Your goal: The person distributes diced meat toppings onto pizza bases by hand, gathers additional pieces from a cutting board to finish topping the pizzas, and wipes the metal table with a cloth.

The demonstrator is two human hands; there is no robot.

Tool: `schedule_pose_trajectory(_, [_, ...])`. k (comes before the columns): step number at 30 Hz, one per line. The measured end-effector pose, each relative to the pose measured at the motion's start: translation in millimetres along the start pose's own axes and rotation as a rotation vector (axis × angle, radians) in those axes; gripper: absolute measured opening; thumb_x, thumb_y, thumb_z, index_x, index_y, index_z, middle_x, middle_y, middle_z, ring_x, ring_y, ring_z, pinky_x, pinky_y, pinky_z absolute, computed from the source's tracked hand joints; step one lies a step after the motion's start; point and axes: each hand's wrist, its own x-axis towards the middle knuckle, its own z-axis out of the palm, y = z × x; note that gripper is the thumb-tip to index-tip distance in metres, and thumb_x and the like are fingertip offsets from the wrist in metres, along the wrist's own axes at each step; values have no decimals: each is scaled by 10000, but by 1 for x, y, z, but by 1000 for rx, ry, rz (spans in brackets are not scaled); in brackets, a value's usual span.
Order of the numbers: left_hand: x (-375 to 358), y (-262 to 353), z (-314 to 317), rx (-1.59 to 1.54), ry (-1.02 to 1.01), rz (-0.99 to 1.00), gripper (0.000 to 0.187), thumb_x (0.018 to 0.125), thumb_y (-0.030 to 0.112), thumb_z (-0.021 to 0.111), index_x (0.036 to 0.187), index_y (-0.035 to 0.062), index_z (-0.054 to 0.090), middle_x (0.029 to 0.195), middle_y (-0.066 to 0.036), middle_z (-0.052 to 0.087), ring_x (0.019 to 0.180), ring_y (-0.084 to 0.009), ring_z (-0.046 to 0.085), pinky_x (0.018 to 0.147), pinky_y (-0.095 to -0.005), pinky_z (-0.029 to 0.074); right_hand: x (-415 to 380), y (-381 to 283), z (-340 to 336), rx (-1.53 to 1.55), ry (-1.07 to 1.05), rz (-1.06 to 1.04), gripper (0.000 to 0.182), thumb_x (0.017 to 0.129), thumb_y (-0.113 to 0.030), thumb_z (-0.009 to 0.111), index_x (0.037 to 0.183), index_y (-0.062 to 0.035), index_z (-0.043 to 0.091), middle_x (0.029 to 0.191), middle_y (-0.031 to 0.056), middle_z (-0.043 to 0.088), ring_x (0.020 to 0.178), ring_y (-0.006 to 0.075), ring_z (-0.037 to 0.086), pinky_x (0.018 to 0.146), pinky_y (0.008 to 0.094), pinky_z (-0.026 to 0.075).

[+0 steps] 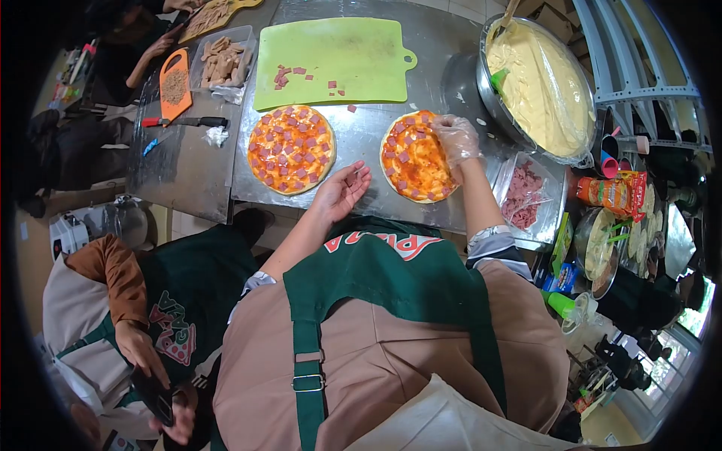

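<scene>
My right hand (456, 140), in a clear plastic glove, is bunched over the right edge of a sauced pizza (410, 161) with scattered ham squares, mostly on its upper and left parts. What its fingers hold is hidden. Palm up and fingers loosely curled, my left hand (346, 188) is empty between that pizza and a second pizza (291, 150), which has ham spread all over. Diced ham (524, 197) lies in a clear container by my right forearm. Some ham bits (283, 77) are on a green cutting board (338, 49) behind the pizzas.
A large metal bowl (483, 71) of pale yellow cream stands at the right rear. On the left are a tub of light brown pieces (224, 62), an orange board (174, 84) and a knife (188, 122). A co-worker in a green apron (195, 293) holds a phone beside me.
</scene>
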Motion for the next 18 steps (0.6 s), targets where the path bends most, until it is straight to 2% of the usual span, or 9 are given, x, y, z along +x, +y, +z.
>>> schedule_pose_trajectory(2, [1, 1, -1, -2, 0, -8, 236, 814, 122, 479, 1016, 1, 488, 930, -104, 546, 850, -179, 544, 760, -254, 469, 1, 4, -5, 36, -3, 25, 182, 694, -249, 603, 781, -90, 627, 742, 70, 606, 678, 148, 561, 657, 267, 427])
schedule_pose_trajectory(5, [1, 1, 2, -3, 8, -20, 232, 814, 122, 477, 1011, 1, 491, 929, -105, 548, 847, -179, 546, 758, -256, 469, -6, -7, -15, -85, -43, 50, 76, 678, -146, 623, 708, -77, 615, 662, 35, 584, 619, 110, 531, 576, 239, 415])
schedule_pose_trajectory(7, [2, 1, 3, -3, 12, -24, 231, 813, 121, 477, 1010, 1, 491, 927, -105, 550, 845, -179, 547, 756, -257, 470, -12, -15, -15, -420, -10, -21, 93, 678, -175, 617, 720, -92, 612, 699, 66, 592, 639, 167, 549, 601, 278, 421])
schedule_pose_trajectory(8, [3, 0, 3, -7, 4, -26, 230, 814, 120, 476, 1010, 1, 491, 928, -105, 550, 842, -179, 548, 755, -258, 471, -16, -20, -15, -420, -8, -19, 93, 678, -175, 617, 720, -92, 612, 699, 66, 592, 639, 167, 549, 601, 278, 421])
schedule_pose_trajectory(10, [2, 0, 3, -11, -4, -28, 229, 814, 119, 475, 1009, 1, 490, 928, -105, 550, 840, -179, 549, 754, -259, 472, -22, -26, -15, -384, -15, 32, 145, 702, -224, 588, 783, -105, 608, 827, 87, 585, 742, 220, 557, 673, 306, 424])
schedule_pose_trajectory(11, [1, 0, 3, -14, 2, -28, 227, 815, 118, 472, 1009, 1, 490, 927, -106, 551, 838, -181, 550, 754, -260, 473, -20, -22, -13, -383, -15, 32, 145, 702, -224, 588, 783, -105, 608, 827, 87, 585, 742, 220, 557, 673, 306, 424])
schedule_pose_trajectory(13, [0, 2, 3, -18, 10, -25, 226, 816, 116, 469, 1009, 1, 489, 927, -106, 551, 837, -182, 551, 753, -261, 473, -16, -19, -7, -671, 46, -168, 199, 731, -257, 555, 850, -103, 595, 939, 87, 555, 852, 235, 535, 743, 310, 415])
schedule_pose_trajectory(16, [-2, 3, 1, -21, 7, -13, 224, 815, 116, 469, 1006, 1, 489, 926, -107, 551, 839, -183, 551, 751, -261, 475, -25, -33, -9, -629, -80, -268, 248, 779, -283, 477, 958, -131, 558, 1051, 104, 501, 945, 263, 505, 805, 352, 413])
schedule_pose_trajectory(18, [-2, 3, 0, -23, 4, -10, 228, 812, 121, 476, 1006, 1, 487, 931, -109, 549, 839, -184, 552, 751, -260, 475, -25, -39, -6, -654, -122, -280, 264, 788, -295, 458, 965, -126, 555, 1048, 104, 504, 951, 266, 501, 810, 354, 410])
